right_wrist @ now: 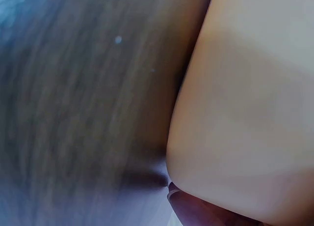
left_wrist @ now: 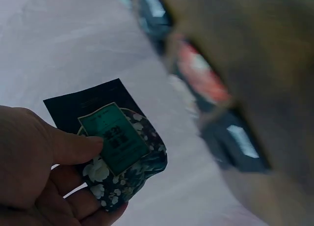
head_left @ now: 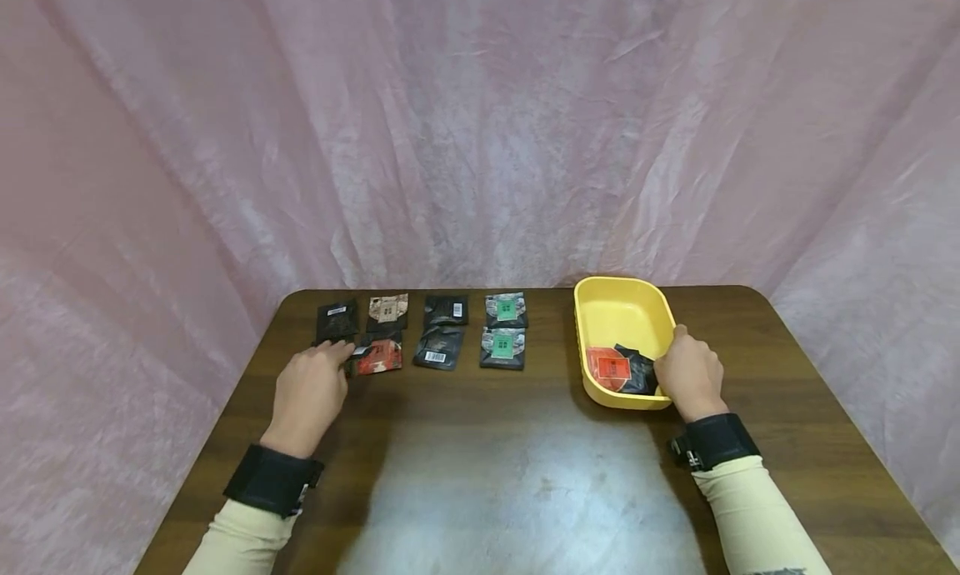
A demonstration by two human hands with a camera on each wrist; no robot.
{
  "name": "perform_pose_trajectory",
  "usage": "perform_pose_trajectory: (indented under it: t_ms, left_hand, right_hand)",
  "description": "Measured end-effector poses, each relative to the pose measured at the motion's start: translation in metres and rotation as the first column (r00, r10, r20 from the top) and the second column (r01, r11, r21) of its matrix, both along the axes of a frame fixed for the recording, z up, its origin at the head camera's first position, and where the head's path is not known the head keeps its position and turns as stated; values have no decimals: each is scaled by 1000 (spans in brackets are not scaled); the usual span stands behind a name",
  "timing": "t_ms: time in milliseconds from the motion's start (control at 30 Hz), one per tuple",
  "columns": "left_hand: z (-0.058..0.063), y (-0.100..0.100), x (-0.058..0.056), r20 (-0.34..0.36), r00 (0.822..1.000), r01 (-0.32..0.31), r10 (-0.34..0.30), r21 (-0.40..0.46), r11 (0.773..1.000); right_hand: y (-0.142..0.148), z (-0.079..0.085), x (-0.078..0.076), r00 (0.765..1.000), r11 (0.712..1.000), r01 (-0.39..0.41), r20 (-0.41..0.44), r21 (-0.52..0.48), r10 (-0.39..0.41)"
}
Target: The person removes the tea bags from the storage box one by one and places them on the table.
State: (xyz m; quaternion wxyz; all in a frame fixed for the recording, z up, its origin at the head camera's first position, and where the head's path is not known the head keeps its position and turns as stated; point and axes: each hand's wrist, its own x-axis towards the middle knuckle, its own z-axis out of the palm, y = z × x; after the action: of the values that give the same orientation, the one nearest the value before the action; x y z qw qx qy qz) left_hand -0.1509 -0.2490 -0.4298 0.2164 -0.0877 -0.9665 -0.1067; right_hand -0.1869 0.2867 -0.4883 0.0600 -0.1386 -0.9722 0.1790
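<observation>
My left hand is at the left end of the packets, thumb and fingers pinching a small dark sachet with a green label and white flowers. From the head view that sachet is mostly hidden behind the hand. Beside its fingertips lie a red sachet and a black sachet with a white label. Over on the right, my right hand grips the right rim of a yellow plastic basket. A red-labelled sachet and a black sachet lie inside its near end.
More sachets lie in short columns along the table's back: a beige-labelled sachet, two black barcoded sachets, and two green-labelled sachets. Behind the brown wooden table hangs a pink curtain.
</observation>
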Motion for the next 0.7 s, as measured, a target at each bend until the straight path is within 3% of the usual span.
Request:
perform_pose_trajectory:
  t_ms: [133,233,533,633,700]
  left_hand:
    - [-14,-23,20,100,994,-34,37,-27,999]
    - [-21,-33,27,165,985,-49,55,-40,998]
    - [-38,-38,24,367,928,-44,71,-81,996]
    - [-42,-38,24,406,911,-36,72,-96,995]
    - [-45,-39,25,408,910,-29,76,-120,992]
  right_hand:
    - [-1,1,0,1000,1000,-2,16,4,2]
    - [-2,3,-1,1000,1000,1,27,4,-2]
    - [-3,5,-1,1000,1000,2,-13,21,-2]
    - [-4,5,-1,1000,1000,2,2,23,-2]
    - [-4,5,0,1000,1000,5,18,21,-6]
